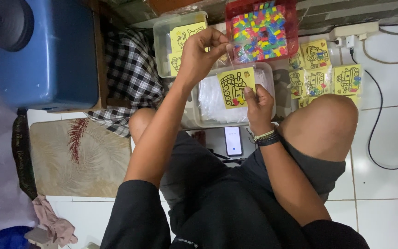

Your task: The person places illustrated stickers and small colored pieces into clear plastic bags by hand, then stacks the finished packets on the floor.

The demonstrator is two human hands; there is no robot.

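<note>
Yellow card in clear sleeve (236,86), pinched at top edge by left hand (202,51), at bottom edge by right hand (258,105), above clear tub (271,74). Far: red tray (291,28) of coloured pieces. Right: yellow packets (324,69) on tile. Near: phone (233,140) between knees.

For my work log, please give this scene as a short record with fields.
setting: person seated on a white tile floor
left hand: pinches the top of a clear sleeve
right hand: holds a yellow picture card in that sleeve
below card: clear tub of plastic sleeves
behind: red tray of coloured pieces
right side: finished yellow cards
between the legs: phone
</note>
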